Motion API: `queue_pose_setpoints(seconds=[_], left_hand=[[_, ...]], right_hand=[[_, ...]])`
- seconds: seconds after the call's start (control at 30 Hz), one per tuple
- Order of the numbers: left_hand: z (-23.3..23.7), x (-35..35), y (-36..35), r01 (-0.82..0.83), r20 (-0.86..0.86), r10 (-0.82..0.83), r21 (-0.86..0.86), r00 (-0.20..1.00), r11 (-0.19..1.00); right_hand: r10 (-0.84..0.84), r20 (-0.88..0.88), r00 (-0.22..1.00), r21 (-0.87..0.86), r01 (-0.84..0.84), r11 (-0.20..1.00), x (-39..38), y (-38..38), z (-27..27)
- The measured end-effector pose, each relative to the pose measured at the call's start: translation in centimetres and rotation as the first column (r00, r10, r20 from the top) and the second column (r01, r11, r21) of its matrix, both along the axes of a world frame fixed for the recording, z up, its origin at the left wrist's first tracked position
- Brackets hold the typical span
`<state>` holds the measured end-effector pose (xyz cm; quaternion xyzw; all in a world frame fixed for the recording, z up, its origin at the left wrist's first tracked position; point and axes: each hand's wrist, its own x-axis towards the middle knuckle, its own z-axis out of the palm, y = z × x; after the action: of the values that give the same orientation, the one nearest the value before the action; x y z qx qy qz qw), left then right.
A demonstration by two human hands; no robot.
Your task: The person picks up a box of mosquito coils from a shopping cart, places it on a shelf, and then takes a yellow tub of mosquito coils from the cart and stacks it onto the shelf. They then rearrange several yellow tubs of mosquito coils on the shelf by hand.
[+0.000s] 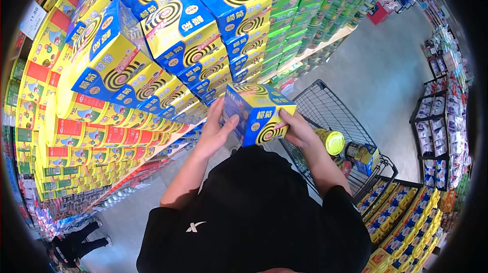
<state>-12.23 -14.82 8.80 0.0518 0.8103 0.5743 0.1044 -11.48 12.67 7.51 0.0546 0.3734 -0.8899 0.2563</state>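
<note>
A black shirt [254, 212] is filling the lower middle. At far left, yellow-and-red packages [53, 95] are lining a shelf, with stacked boxes [185, 34] standing beside them. The left hand [219, 128] is gripping the held box [260, 115], part-open, thumb against its side. The right hand [299, 129] is curling around its right end. Farther right, a cart [310, 95] is carrying a yellow-lidded can [334, 143] and another blue-and-yellow box [365, 158].

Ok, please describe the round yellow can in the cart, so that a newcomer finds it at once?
Find the black wire shopping cart beside the person. Inside, next to the right forearm, is the round yellow can. Its bright yellow end sets it apart from the dark can and the blue-and-yellow box.
</note>
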Motion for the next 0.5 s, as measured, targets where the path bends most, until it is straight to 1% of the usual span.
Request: queue_pose_setpoints(seconds=[0.03,0.13,0.17,0.23,0.27,0.3,0.33,0.37,0.4,0.47,0.5], left_hand=[[0.5,-0.1,0.1,0.007,0.204,-0.071,0.297,0.976,0.955],[1.2,0.1,0.8,0.07,0.17,-0.137,0.351,0.976,0.934],[0.7,0.2,0.8,0.122,0.096,-0.153,0.269,0.984,0.955],[-0.3,0.2,0.7,0.2,-0.059,-0.195,0.089,0.979,0.976],[-0.2,0.4,0.9,0.203,-0.067,-0.194,0.169,0.979,0.965],[0.1,0.7,1.3,0.203,-0.084,-0.188,0.244,0.979,0.948],[0.5,1.0,1.6,0.201,-0.101,-0.178,0.318,0.979,0.927],[1.1,1.4,1.8,0.177,-0.114,-0.151,0.267,0.982,0.947],[2.8,1.4,1.8,0.183,-0.19,-0.156,0.132,0.969,0.974],[5.6,1.1,2.3,0.159,-0.376,-0.174,-0.07,0.91,0.985],[7.4,1.1,2.4,0.139,-0.363,-0.18,-0.137,0.914,0.981]], right_hand=[[0.033,-0.007,0.999,-0.003,-0.033,0.999,0.0,0.1,-0.1],[0.031,0.067,0.997,0.012,-0.032,0.999,0.3,-0.4,1.0],[0.017,0.081,0.997,0.058,-0.022,0.998,0.5,-0.6,1.5],[0.015,0.008,1.0,0.159,-0.016,0.987,1.0,-0.4,0.2],[0.026,-0.038,0.999,0.211,-0.018,0.977,1.1,-0.4,-0.2],[-0.01,-0.113,0.994,0.151,0.027,0.988,1.4,-0.7,0.5],[-0.009,-0.204,0.979,0.182,0.047,0.982,1.6,-0.9,2.2],[-0.077,-0.314,0.946,0.191,0.142,0.971,1.7,-1.1,2.8],[-0.14,-0.42,0.897,0.186,0.236,0.954,1.7,-1.4,3.3],[-0.223,-0.451,0.864,0.057,0.277,0.959,1.3,-2.2,4.8],[-0.268,-0.458,0.847,-0.009,0.297,0.955,1.0,-2.5,5.3]])
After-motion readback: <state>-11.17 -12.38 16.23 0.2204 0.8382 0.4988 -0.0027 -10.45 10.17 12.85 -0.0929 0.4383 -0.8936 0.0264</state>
